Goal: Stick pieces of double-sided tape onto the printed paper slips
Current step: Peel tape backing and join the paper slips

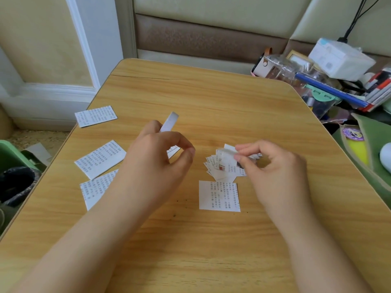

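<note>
1. A wooden table [211,98] with rounded corners is seen from above, and white paper slips printed with columns of small dark characters are scattered on it.
2. A white strip [169,122], plain and unprinted on the side that shows, is grasped in the left hand [156,157]; its far end sticks up beyond the knuckles, tilted to the right. The fingers are curled round it, with thumb and forefinger brought together at the right.
3. A small translucent piece of tape [227,154] is pinched between the thumb and forefinger of the right hand [275,174], just above a fanned pile of small slips [220,168] near the middle of the table. Whether the tape touches the pile cannot be told.
4. A single square slip [219,196] lies flat just near of the pile, apart from both hands.
5. Three larger slips are laid along the left side: a far slip [96,116] by the left edge, a middle slip [99,159] and a near slip [95,190] partly hidden under the left forearm.
6. A heap of clutter [330,81], with a white box, clear plastic and books, is seen beyond the far right corner.
7. A dark bin [17,185] is seen on the floor at the left.
</note>
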